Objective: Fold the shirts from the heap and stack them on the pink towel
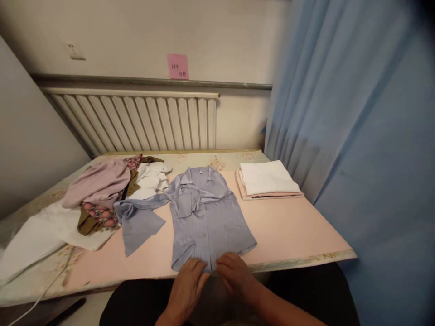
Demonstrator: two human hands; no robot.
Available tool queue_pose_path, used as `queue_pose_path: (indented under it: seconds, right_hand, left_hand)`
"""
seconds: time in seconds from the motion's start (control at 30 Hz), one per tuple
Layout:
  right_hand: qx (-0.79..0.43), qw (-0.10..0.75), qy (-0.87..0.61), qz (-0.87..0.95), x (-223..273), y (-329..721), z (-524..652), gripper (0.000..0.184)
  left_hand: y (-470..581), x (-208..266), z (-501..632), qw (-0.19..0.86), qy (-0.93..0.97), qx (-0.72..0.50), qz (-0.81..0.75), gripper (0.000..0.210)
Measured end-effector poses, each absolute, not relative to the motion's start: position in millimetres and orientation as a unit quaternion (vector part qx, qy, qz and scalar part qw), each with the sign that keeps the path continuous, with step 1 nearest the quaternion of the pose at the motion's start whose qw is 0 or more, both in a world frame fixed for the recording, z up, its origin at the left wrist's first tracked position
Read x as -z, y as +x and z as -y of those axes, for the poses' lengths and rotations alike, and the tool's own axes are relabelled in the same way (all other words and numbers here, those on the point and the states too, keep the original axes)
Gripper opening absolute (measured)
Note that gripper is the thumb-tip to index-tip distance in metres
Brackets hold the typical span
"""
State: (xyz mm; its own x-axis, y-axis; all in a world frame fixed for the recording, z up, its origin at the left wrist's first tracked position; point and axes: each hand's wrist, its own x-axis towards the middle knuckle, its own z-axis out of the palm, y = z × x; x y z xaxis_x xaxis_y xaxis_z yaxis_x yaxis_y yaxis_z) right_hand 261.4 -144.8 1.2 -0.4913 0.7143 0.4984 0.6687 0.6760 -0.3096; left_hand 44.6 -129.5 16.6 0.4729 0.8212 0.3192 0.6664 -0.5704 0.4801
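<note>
– Two hands in view. What's at the far left of the counter [45, 199]?
– White cloth [37, 235], spread toward the near edge. White cord [50, 285] runs down over that edge.
– Next?
– Loose heap: mauve garment [102, 181] on top, floral fabric [102, 215] and olive-brown cloth [89, 224] showing from under it. Radiator [136, 120] on the wall behind. Bunched white fabric [151, 176] at the heap's right side.
– Middle?
– Grey-blue shirt [214, 222], laid on the pink sheet [288, 226], collar toward the wall, hem at the near edge. One sleeve runs out left, bent, toward the heap. Other one looks folded across the chest. Hem corner on the left is curled. Pink note [177, 66] on the wall above.
– Hands?
– Left hand [190, 280] on the hem, fingers close together, thumb a bit apart. Right hand [238, 274] just beside it, fingers bent over the same hem, thumb hidden. Can't tell if either is pinching cloth.
– Right side?
– Folded stack [268, 181], white piece on top, pink below, well apart from both hands. Then blue curtain [340, 113], hanging past the counter's right end.
</note>
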Motion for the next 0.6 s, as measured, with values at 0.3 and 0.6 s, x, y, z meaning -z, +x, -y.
queue_pose_path:
  seconds: [0.3,0.6]
  right_hand:
    - [-0.010,0.366,-0.722,0.587,-5,352,122,0.023]
    - [-0.143,0.268,-0.796,0.524,-10,347,111,0.024]
  left_hand:
    - [-13,-9,85,0.188,0.622,-0.256,-0.716,0.038]
    - [-12,1,65,0.330,0.547,-0.204,-0.742,0.033]
